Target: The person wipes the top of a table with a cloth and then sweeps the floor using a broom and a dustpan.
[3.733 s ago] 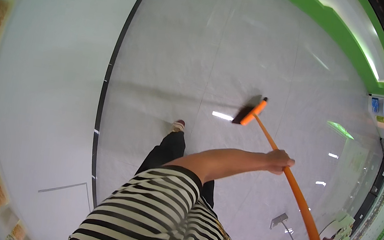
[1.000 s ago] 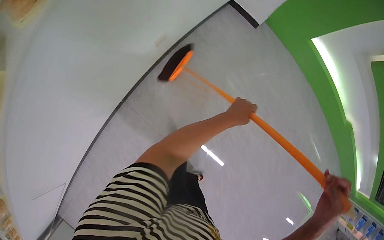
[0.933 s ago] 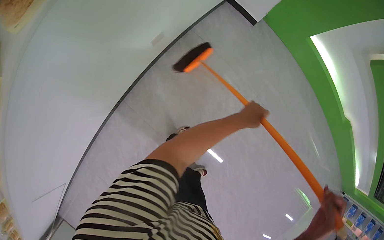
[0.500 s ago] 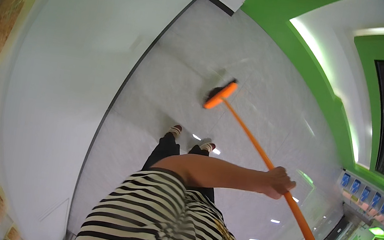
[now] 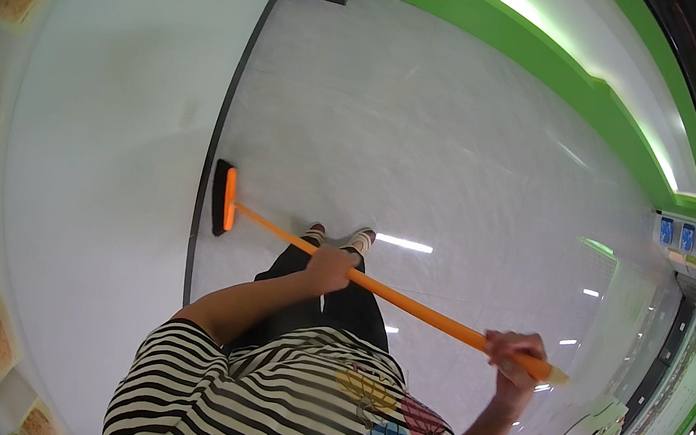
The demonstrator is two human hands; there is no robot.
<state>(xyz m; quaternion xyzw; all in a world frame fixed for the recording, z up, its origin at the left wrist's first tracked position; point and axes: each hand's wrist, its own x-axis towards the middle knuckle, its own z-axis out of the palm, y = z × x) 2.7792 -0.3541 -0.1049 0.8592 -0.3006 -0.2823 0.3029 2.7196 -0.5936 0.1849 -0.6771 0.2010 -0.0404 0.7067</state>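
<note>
An orange broom [image 5: 424,313] lies slantwise across the front of my body, its head to the left and its handle end to the right. My left hand [image 5: 331,271] is wrapped round the middle of the handle, above my feet. Close to the pale end of the handle, my right hand [image 5: 514,358] grips it with bent fingers. The broom head [image 5: 230,200] has an orange block and black bristles. Its bristles face the dark skirting along the left wall, and the head looks to be at floor level just beside it.
A white wall [image 5: 109,128] with dark skirting [image 5: 225,109] bounds the grey tiled floor [image 5: 434,122] on the left. Beyond the floor runs a green wall base [image 5: 517,49] with lit strips. Blue items on a shelf [image 5: 695,242] are at the right. My feet [image 5: 360,238] stand near the handle.
The broom head has swung left and nearer, from mid-floor to the skirting. My left hand has moved left with the handle. My right hand has come up from the lower right edge into fuller view.
</note>
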